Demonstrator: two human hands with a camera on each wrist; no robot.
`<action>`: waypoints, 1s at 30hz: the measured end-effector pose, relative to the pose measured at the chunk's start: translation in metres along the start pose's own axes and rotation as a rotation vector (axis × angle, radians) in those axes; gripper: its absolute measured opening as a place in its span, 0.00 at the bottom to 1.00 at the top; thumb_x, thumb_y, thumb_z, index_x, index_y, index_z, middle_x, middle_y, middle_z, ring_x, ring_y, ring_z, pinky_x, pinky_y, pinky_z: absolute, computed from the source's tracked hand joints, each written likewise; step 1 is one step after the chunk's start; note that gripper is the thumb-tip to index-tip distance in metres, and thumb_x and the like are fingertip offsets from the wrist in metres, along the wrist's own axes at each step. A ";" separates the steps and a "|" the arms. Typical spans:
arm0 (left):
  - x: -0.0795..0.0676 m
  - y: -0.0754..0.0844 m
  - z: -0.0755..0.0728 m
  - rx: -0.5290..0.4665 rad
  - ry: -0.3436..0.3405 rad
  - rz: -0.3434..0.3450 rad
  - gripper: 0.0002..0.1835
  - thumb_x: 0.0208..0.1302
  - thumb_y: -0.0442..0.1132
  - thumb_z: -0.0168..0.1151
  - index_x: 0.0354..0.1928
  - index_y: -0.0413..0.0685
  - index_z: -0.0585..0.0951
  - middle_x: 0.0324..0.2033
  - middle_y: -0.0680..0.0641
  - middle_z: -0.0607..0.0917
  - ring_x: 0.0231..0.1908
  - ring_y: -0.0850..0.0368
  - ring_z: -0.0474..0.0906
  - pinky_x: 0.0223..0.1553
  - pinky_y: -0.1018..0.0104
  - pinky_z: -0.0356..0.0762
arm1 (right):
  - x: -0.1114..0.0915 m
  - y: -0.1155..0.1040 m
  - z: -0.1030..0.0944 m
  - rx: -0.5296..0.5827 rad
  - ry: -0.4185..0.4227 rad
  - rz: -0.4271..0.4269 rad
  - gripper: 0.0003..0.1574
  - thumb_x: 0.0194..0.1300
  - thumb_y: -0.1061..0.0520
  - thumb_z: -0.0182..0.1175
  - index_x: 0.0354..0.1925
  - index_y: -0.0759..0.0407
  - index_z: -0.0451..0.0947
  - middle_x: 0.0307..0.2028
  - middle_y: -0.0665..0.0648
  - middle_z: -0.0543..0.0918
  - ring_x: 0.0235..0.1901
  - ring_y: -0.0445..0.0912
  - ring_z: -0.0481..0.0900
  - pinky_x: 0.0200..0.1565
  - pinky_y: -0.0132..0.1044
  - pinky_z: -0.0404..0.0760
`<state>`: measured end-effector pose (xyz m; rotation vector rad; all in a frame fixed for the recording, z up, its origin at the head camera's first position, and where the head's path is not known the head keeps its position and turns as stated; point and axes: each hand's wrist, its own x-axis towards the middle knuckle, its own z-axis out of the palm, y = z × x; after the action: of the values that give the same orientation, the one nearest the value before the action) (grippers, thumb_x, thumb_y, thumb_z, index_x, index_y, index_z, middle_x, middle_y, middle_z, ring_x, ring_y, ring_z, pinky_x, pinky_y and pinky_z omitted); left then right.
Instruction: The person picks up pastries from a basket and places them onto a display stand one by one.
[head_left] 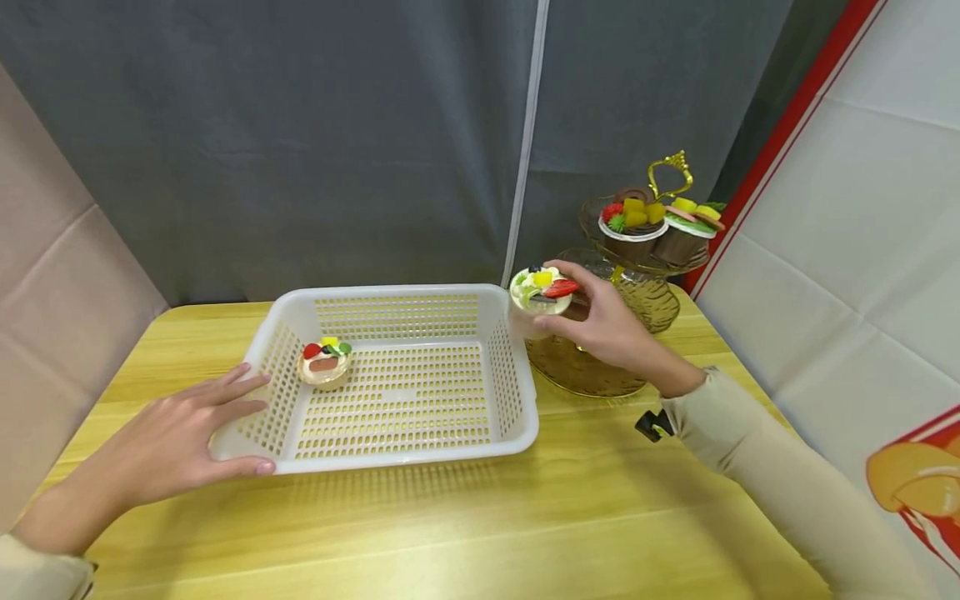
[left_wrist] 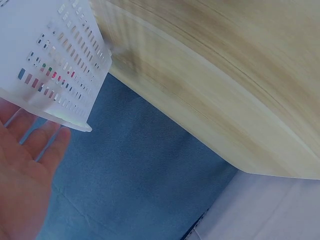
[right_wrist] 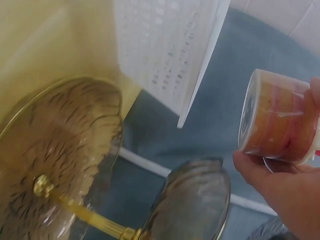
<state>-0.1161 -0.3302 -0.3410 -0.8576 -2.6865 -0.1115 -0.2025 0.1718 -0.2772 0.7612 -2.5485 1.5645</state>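
My right hand grips a clear dessert cup topped with cream, strawberry and yellow fruit pieces, held above the right rim of a white plastic basket. In the right wrist view, the cup lies sideways to the camera and shows orange-pink layers, with thumb and fingers around its wall. The basket's left end meets my left hand, whose fingers are extended and touch the rim. A small fruit tart sits inside the basket at the left.
Right of the basket stands a tiered amber glass stand with a gold handle. Its top plate carries two fruit-topped chocolate cupcakes. Behind the wooden table hangs a grey curtain; pale panels stand on both sides.
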 end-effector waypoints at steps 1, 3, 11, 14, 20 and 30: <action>0.000 0.000 0.000 0.001 0.000 -0.001 0.42 0.39 0.72 0.73 0.50 0.48 0.86 0.62 0.44 0.79 0.60 0.39 0.75 0.31 0.44 0.77 | -0.001 0.002 -0.003 0.001 0.010 -0.003 0.46 0.60 0.63 0.70 0.72 0.62 0.61 0.57 0.62 0.76 0.49 0.51 0.80 0.47 0.33 0.80; 0.000 0.000 0.000 0.002 -0.001 -0.003 0.42 0.39 0.72 0.73 0.50 0.48 0.86 0.62 0.44 0.79 0.60 0.40 0.75 0.31 0.44 0.77 | -0.004 0.005 -0.007 0.010 0.034 -0.015 0.45 0.60 0.64 0.70 0.71 0.63 0.62 0.56 0.62 0.76 0.48 0.50 0.80 0.46 0.32 0.80; -0.001 0.000 0.000 0.000 -0.006 -0.005 0.42 0.39 0.72 0.73 0.50 0.49 0.86 0.62 0.45 0.79 0.60 0.39 0.75 0.33 0.43 0.77 | -0.013 0.014 -0.020 -0.017 0.102 -0.006 0.43 0.62 0.66 0.68 0.71 0.63 0.62 0.57 0.64 0.75 0.49 0.46 0.78 0.46 0.26 0.79; -0.001 0.000 0.000 0.002 -0.008 -0.006 0.41 0.39 0.72 0.73 0.50 0.49 0.86 0.62 0.45 0.78 0.61 0.40 0.74 0.33 0.43 0.77 | -0.017 0.016 -0.024 -0.016 0.116 0.010 0.43 0.63 0.66 0.67 0.72 0.65 0.61 0.59 0.64 0.74 0.50 0.44 0.78 0.48 0.25 0.77; -0.002 0.000 0.001 -0.004 -0.004 -0.003 0.41 0.40 0.71 0.73 0.50 0.48 0.86 0.62 0.44 0.78 0.61 0.39 0.74 0.33 0.42 0.77 | -0.024 0.023 -0.030 -0.032 0.138 0.016 0.42 0.64 0.64 0.66 0.71 0.67 0.61 0.57 0.64 0.74 0.48 0.40 0.79 0.48 0.25 0.77; -0.001 0.000 0.001 0.006 -0.004 -0.003 0.41 0.39 0.72 0.73 0.50 0.49 0.86 0.62 0.45 0.79 0.62 0.42 0.73 0.32 0.43 0.77 | -0.030 0.032 -0.046 -0.080 0.196 0.114 0.43 0.65 0.59 0.67 0.71 0.69 0.60 0.57 0.66 0.74 0.46 0.34 0.78 0.43 0.23 0.78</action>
<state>-0.1155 -0.3308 -0.3427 -0.8530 -2.6903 -0.1027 -0.1991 0.2340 -0.2898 0.4374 -2.5314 1.4748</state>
